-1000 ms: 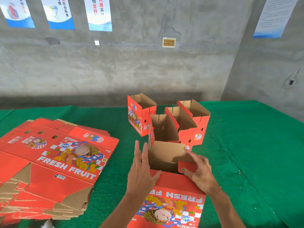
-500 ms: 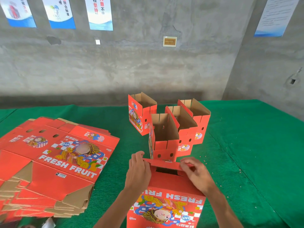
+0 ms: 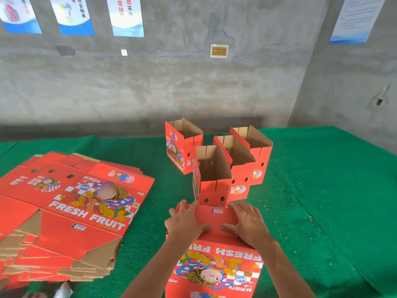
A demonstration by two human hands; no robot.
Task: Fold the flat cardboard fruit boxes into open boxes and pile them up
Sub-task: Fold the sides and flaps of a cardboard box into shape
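Closing: end flaps of the box in work (image 3: 214,244), open a second ago, now lie folded flat under both palms. Left hand (image 3: 186,222) and right hand (image 3: 247,224): grip spread, fingers fairly straight, pressing the flap (image 3: 216,218). Judged: base nearly locked.
Stock: flat blanks (image 3: 64,211) stacked at left; four folded boxes (image 3: 217,166) clustered just beyond.
Surface: green-felt counter (image 3: 322,201). Room: bare concrete wall (image 3: 171,82), posters (image 3: 126,16).
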